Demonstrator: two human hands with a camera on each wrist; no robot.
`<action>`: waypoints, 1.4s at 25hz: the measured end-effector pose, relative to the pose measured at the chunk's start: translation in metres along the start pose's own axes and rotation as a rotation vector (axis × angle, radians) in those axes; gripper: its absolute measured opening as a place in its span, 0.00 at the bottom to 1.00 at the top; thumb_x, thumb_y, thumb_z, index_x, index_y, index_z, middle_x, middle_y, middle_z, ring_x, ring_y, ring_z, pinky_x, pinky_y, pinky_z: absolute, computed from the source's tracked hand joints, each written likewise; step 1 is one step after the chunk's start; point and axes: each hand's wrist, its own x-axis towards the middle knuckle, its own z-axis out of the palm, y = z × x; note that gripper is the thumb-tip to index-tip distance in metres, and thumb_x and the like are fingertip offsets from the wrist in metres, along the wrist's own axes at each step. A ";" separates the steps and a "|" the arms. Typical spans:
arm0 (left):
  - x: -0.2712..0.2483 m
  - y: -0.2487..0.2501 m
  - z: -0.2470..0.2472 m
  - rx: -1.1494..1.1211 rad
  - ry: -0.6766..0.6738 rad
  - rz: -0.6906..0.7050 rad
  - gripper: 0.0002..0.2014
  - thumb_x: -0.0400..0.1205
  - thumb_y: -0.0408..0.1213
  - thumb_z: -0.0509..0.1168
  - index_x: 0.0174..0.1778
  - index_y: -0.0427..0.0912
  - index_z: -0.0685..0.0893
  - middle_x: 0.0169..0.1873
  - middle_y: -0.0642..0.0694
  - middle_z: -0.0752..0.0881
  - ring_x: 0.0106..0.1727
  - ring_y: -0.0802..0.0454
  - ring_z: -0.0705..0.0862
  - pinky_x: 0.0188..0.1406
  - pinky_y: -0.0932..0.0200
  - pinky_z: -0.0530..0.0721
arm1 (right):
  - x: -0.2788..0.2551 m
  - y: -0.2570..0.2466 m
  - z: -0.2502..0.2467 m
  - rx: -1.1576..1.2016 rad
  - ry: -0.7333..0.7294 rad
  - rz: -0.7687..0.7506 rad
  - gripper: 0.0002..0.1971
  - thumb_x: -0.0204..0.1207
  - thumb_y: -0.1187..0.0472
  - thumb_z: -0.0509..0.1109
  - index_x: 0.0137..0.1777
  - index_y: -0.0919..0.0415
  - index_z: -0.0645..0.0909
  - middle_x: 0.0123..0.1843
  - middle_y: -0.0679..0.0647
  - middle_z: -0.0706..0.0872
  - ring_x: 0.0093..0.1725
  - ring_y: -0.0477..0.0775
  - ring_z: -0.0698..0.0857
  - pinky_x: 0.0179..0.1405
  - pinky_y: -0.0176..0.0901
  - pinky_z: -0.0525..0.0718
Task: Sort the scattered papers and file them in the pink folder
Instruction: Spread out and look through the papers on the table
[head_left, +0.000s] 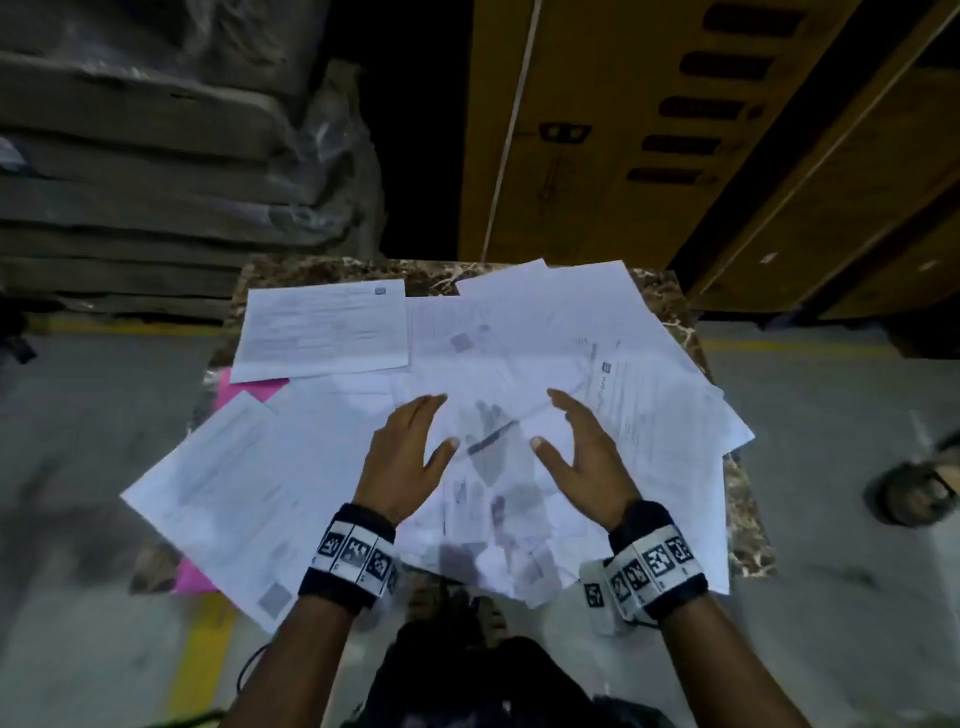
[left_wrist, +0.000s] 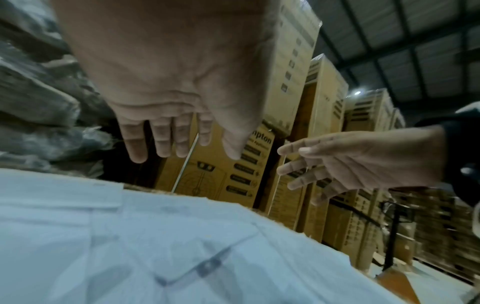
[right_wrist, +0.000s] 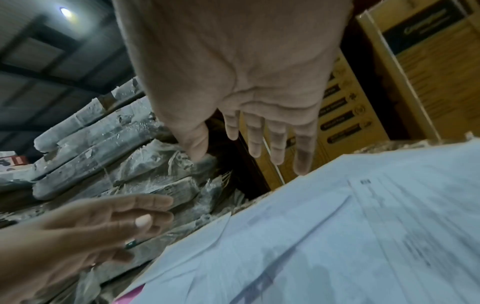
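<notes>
Several white printed papers (head_left: 519, 374) lie scattered and overlapping across a small marble-topped table (head_left: 670, 296). The pink folder (head_left: 244, 388) lies under them at the left, with only strips of it showing. My left hand (head_left: 410, 452) and right hand (head_left: 582, 447) hover just above the middle of the pile, palms facing each other, fingers straight, holding nothing. In the left wrist view the left hand (left_wrist: 176, 102) is above the papers (left_wrist: 130, 236) with the right hand (left_wrist: 350, 162) opposite. The right wrist view shows the right hand (right_wrist: 249, 92) over the sheets (right_wrist: 337, 226).
Tall cardboard boxes (head_left: 649, 130) stand behind the table at the right. Plastic-wrapped flat stacks (head_left: 156, 156) are piled at the back left. The concrete floor (head_left: 78, 441) with yellow lines surrounds the table. A dark round object (head_left: 909, 493) sits on the floor at right.
</notes>
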 end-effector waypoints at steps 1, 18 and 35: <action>-0.004 -0.009 0.013 0.000 -0.037 -0.048 0.34 0.84 0.62 0.54 0.84 0.47 0.67 0.81 0.46 0.72 0.82 0.47 0.67 0.76 0.41 0.71 | 0.005 0.010 0.007 0.022 -0.047 0.031 0.33 0.84 0.49 0.66 0.86 0.47 0.57 0.85 0.44 0.62 0.83 0.48 0.64 0.82 0.57 0.67; -0.040 -0.067 0.100 0.344 -0.296 -0.294 0.43 0.84 0.62 0.59 0.88 0.57 0.40 0.88 0.47 0.47 0.89 0.44 0.47 0.82 0.41 0.62 | 0.050 0.092 0.083 -0.619 -0.477 -0.153 0.38 0.82 0.35 0.60 0.87 0.41 0.48 0.83 0.54 0.67 0.80 0.63 0.65 0.74 0.56 0.69; -0.026 -0.041 0.053 0.412 -0.226 0.002 0.38 0.84 0.61 0.61 0.88 0.57 0.52 0.85 0.45 0.65 0.83 0.45 0.66 0.79 0.45 0.68 | 0.047 0.072 0.098 -0.783 -0.392 -0.159 0.36 0.82 0.38 0.63 0.86 0.49 0.57 0.78 0.59 0.75 0.72 0.60 0.78 0.64 0.48 0.76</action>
